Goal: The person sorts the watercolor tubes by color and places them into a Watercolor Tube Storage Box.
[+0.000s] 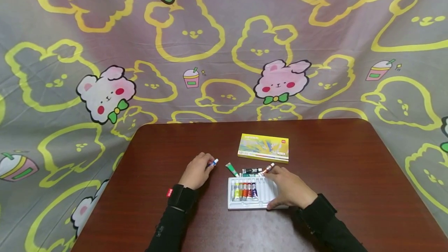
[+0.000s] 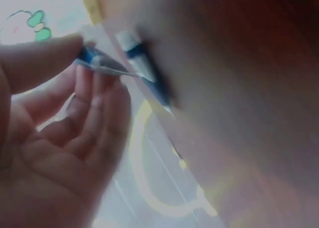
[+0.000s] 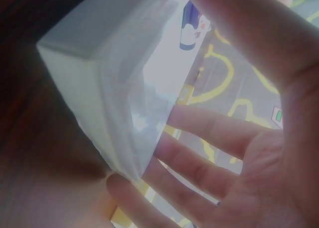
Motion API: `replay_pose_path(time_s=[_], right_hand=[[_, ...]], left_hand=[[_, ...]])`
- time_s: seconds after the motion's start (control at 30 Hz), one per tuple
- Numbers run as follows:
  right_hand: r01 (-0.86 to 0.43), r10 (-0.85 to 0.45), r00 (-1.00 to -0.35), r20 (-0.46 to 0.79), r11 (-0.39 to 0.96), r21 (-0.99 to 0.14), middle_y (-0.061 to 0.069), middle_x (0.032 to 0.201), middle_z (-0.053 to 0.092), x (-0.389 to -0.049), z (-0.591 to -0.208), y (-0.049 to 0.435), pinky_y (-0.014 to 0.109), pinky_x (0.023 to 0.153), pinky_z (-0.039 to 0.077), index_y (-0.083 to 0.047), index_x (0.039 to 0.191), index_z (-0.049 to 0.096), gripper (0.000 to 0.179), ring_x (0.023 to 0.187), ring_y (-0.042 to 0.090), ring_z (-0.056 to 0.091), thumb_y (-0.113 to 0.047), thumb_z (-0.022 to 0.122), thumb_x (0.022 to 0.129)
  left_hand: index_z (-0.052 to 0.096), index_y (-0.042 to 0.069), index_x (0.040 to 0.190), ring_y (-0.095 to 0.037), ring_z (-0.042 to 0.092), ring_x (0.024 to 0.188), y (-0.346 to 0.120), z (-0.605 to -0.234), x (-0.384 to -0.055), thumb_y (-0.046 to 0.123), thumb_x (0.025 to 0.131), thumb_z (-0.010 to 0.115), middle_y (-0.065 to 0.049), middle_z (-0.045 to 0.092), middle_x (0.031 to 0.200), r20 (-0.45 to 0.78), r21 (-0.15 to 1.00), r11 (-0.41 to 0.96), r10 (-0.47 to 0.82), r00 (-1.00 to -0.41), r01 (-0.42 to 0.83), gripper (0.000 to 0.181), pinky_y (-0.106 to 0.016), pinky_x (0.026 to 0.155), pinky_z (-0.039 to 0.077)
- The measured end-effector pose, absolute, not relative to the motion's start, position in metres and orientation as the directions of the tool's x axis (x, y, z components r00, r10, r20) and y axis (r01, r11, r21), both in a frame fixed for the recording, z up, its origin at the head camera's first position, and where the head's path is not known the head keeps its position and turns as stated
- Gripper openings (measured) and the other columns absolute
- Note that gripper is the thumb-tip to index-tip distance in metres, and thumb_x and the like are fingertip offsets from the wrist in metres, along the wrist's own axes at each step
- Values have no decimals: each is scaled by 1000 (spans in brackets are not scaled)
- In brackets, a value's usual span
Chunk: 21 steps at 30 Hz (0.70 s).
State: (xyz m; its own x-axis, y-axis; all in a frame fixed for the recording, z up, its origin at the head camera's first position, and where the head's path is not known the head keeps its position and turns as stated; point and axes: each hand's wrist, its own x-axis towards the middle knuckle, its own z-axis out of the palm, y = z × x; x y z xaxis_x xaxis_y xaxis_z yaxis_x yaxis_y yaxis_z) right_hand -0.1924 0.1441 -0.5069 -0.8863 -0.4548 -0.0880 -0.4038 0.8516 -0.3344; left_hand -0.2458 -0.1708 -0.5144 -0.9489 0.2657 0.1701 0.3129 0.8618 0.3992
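Observation:
My left hand (image 1: 198, 171) pinches a small blue paint tube (image 2: 92, 56) between thumb and fingertips; its silver tail shows in the left wrist view. Another blue-and-white paint tube (image 2: 144, 68), blurred, lies on the table just past those fingertips. My right hand (image 1: 292, 188) spans the right end of a white plastic tray (image 1: 245, 206), thumb at the near edge and fingers at the far edge. Yellow, orange, red and purple paint tubes (image 1: 246, 191) fill slots on the tray's left side. The slots beside my right hand are bare, and the hand hides the tray's right end.
Behind the tray lie a green tube (image 1: 231, 169), a black tube (image 1: 252, 170) and a brown tube (image 1: 268, 167). Farther back is a yellow paint box (image 1: 263, 148). The brown table (image 1: 157, 143) ends at a patterned cloth backdrop (image 1: 224, 49).

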Motion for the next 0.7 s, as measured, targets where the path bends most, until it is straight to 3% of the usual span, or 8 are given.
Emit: replay_pose_path(time_s=[0.23, 0.4, 0.5, 0.7], right_hand=[[-414, -464, -882, -84, 848, -332, 7, 124, 58, -192, -507, 144, 43, 89, 54, -12, 136, 59, 99, 102, 19, 49, -59, 87, 53], [-420, -468, -880, -77, 844, -334, 7, 123, 58, -192, -506, 144, 43, 88, 54, -11, 135, 60, 98, 102, 19, 50, -58, 88, 53], [-417, -465, -882, -75, 845, -336, 7, 123, 58, -192, -506, 144, 43, 88, 54, -11, 134, 60, 98, 102, 20, 50, -58, 88, 53], [-412, -461, -884, -81, 847, -336, 7, 123, 57, -192, -506, 143, 43, 88, 53, -11, 134, 60, 98, 102, 20, 49, -58, 88, 52]], left_hand=[[59, 11, 108, -15, 59, 77, -167, -502, -245, 19, 92, 68, -4, 68, 87, 225, 598, 738, 219, -949, 312, 20, -35, 70, 53], [52, 18, 122, -13, 62, 69, -166, -497, -245, 22, 93, 66, -3, 65, 84, 277, 700, 620, 221, -935, 354, 33, -32, 61, 57], [55, 25, 124, -10, 63, 64, -167, -495, -245, 26, 90, 69, -2, 65, 83, 299, 736, 563, 228, -927, 376, 36, -29, 57, 58], [58, 28, 127, -11, 66, 67, -167, -492, -243, 29, 78, 80, -5, 68, 89, 278, 813, 454, 245, -929, 363, 54, -29, 62, 58]])
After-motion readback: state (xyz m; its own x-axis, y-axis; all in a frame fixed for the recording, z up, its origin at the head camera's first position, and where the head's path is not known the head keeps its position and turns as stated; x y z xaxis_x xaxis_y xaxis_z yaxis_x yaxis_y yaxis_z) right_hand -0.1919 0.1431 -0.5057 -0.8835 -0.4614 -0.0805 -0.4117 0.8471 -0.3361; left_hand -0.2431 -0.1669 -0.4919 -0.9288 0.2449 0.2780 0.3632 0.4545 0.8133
